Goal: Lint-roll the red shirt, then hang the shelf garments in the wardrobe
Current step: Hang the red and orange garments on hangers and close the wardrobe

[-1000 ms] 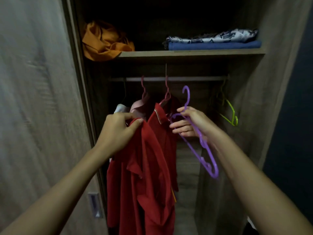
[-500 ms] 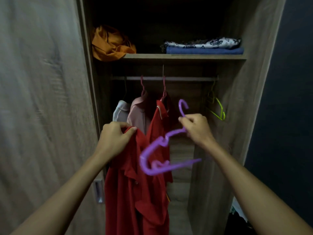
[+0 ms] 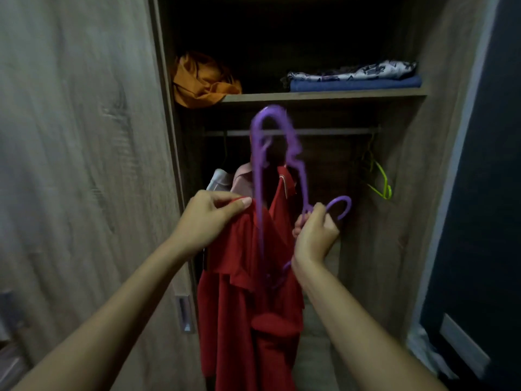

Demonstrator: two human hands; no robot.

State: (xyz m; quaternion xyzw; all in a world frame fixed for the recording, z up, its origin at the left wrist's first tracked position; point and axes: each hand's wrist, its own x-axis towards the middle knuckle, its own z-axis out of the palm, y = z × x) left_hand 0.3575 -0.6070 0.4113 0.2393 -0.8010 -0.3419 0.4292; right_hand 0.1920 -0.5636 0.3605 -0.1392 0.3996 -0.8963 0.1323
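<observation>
So I've just swung the purple hanger [image 3: 277, 153] round: a second ago it hung flat and low, now it stands on end with its hook by my right hand [image 3: 314, 238], which is clamped on the neck. My left hand [image 3: 210, 218] is pinched shut on the red shirt [image 3: 253, 277] at the collar, out in front of the wardrobe. Looks ready to thread in. The rail [image 3: 324, 132] has open room on the right before the green hanger [image 3: 380, 182], and the shelf [image 3: 324, 95] edge sits close above.
</observation>
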